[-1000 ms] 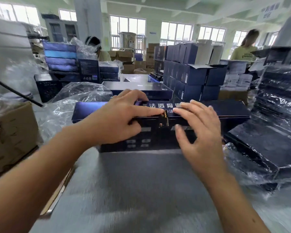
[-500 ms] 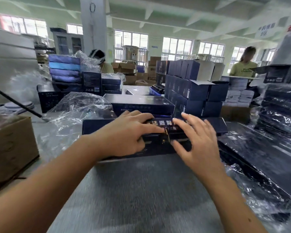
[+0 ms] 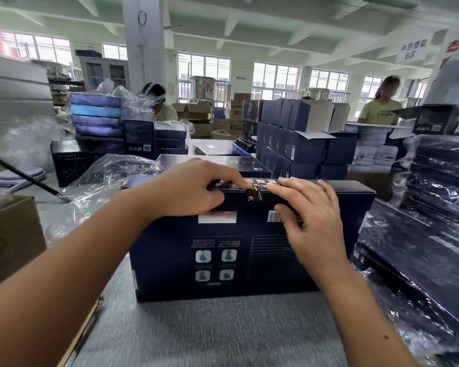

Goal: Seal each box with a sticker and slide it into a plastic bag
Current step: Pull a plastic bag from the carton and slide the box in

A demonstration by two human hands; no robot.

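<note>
The dark navy box [image 3: 223, 255] stood upright near the middle of the grey tabletop [image 3: 223, 329], its printed front face with a barcode and four small icons turned toward the person. A small black-and-gold sticker [image 3: 254, 194] was folded over the box's top front edge, about midway along it. The left hand [image 3: 191, 186] arched over that edge and pinched it, forefinger tip on top right beside the sticker and thumb against the front face. The right hand [image 3: 313, 215] lay open and fairly wide on the other side of the sticker, straight fingers resting across the top and thumb touching the front face near the barcode. Crumpled clear plastic bags [image 3: 104, 178] lay toward the tabletop's left edge, behind a brown carton [image 3: 8, 234]. Along the right edge sat bagged boxes [image 3: 435, 250], stacked and glossy. More navy boxes [image 3: 300, 144] were piled toward the far edge, with two seated people beyond them.
</note>
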